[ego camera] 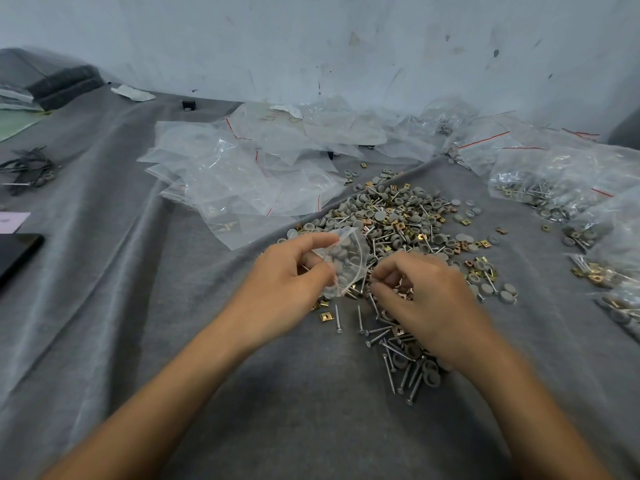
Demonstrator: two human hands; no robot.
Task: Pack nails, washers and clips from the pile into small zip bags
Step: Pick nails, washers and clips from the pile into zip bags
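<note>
While the left hand (287,282) pinches the zip bag (346,261), the right hand (422,292) beside it grips clips (405,289).

grey cloth (138,306), grey washers (381,216), brass-yellow clips (325,317), red-striped clear bags (242,174)

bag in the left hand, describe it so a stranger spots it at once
Start at the pile of loose hardware in the middle of the grey cloth. At its near left edge the left hand pinches a small clear zip bag. Unlike the flat bags behind, it holds grey washers.
</note>
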